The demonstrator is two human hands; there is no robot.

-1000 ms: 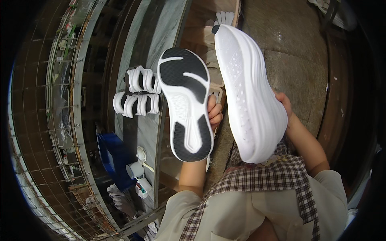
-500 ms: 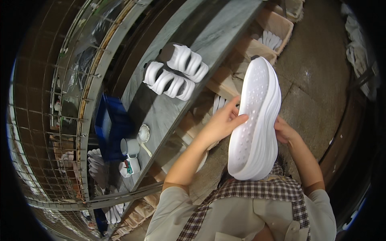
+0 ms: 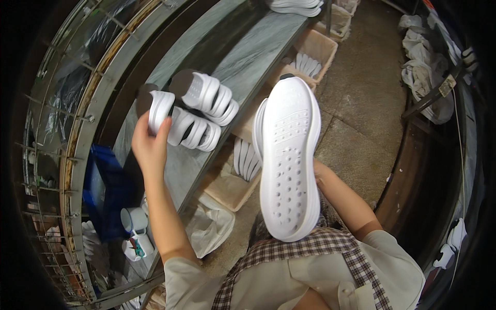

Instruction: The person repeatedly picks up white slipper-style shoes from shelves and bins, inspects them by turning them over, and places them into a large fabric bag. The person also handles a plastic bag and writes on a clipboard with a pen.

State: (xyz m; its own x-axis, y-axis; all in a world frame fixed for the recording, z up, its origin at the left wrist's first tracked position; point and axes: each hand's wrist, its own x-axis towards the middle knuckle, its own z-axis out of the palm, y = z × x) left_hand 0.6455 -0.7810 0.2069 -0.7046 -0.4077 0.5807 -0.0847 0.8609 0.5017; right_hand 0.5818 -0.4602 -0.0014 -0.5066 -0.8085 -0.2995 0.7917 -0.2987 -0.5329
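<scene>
In front of my chest stands a long white shoe sole (image 3: 289, 160), its dimpled face turned up to me. The edge of a second white sole (image 3: 260, 121) shows behind its left side. My right hand (image 3: 319, 171) holds them from behind; most of its fingers are hidden by the soles. Over the grey bench, my left hand (image 3: 150, 138) is closed on the end of another white sole (image 3: 160, 109), thumb on the near side. That sole is at the left end of a row of white soles (image 3: 195, 130); a second row (image 3: 209, 98) lies just beyond.
The grey marble-look bench (image 3: 253, 51) runs diagonally, with more soles (image 3: 297, 6) at its far end. Below its edge stand bins (image 3: 323, 45) of soles. A blue crate (image 3: 101, 191), a white mug (image 3: 134, 219) and a wire rack (image 3: 77, 116) are left; bagged items (image 3: 421, 67) hang right.
My left hand has left the held sole and reached left to the row on the bench, gripping a sole there. The held sole now faces me more squarely, and the view has shifted.
</scene>
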